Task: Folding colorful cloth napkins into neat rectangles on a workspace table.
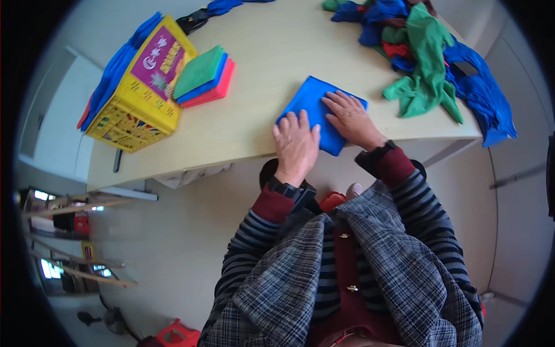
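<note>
A blue piece of cloth (312, 98), folded into a flat panel, lies at the table's near edge, one corner reaching over it. My left hand (297, 141) rests flat on its left part, fingers stretched out. On the right part my right hand (350, 117) lies flat too, fingers extended. Neither hand grips anything. To the left is a small stack of folded cloths, with a green one (199, 74) on top and blue and red ones beneath. A loose heap of crumpled cloths, including a green piece (425, 63), sits at the right.
A yellow plastic crate (167, 115) with a purple panel stands on the table (254, 40) at the left, blue cloths (118, 63) along its far side. Blue cloth (491, 98) hangs over the table's right edge. A red stool (178, 333) is on the floor, lower left.
</note>
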A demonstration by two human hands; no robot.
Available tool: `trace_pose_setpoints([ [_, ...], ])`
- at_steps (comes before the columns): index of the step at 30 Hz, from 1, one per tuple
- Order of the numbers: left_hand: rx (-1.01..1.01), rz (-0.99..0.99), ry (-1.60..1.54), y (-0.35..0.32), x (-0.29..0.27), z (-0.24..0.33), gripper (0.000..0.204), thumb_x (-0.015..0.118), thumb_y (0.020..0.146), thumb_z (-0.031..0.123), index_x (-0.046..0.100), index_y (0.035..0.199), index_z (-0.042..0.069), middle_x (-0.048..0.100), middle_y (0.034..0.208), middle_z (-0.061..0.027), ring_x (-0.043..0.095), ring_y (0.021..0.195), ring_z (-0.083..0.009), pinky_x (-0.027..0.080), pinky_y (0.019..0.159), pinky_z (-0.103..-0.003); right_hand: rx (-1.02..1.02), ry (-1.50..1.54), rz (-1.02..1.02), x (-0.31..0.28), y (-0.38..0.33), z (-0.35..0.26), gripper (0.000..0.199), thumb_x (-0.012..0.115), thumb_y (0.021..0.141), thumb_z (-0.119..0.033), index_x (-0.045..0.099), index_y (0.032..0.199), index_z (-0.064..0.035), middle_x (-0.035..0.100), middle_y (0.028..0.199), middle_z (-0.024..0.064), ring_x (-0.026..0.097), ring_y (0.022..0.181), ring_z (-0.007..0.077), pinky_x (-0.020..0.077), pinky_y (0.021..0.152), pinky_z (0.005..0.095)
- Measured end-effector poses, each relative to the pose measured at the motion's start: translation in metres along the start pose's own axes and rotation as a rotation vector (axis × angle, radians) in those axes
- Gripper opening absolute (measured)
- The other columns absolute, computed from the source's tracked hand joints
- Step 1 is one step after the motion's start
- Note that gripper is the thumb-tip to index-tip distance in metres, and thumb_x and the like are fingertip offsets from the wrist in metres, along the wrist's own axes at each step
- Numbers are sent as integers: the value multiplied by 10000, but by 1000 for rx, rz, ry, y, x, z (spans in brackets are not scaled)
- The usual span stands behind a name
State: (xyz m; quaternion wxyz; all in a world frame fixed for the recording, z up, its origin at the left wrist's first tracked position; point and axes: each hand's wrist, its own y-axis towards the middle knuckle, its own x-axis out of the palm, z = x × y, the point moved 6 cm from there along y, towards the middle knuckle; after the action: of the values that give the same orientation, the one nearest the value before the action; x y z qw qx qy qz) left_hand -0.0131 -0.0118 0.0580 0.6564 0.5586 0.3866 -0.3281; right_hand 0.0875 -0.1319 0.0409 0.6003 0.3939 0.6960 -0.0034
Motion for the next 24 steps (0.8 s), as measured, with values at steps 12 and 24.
trace_pose_setpoints([
  [12,269,-71,-389,54,49,-1,474,459,998,410,614,1221,21,515,1413,-196,427,1361,-342,282,1132,-498,149,-336,-169,37,-7,-28,626,483,1013,-348,325,1543,-56,315,1598,167,228,1502,368,198,1197,514],
  [24,100,-292,-528,61,75,-11,708,338,1017,564,445,1480,38,336,1582,-213,302,1474,-360,209,1185,-569,192,-402,-172,24,-7,-17,679,463,1013,-466,317,1562,-94,272,1628,144,200,1516,359,156,1205,532],
])
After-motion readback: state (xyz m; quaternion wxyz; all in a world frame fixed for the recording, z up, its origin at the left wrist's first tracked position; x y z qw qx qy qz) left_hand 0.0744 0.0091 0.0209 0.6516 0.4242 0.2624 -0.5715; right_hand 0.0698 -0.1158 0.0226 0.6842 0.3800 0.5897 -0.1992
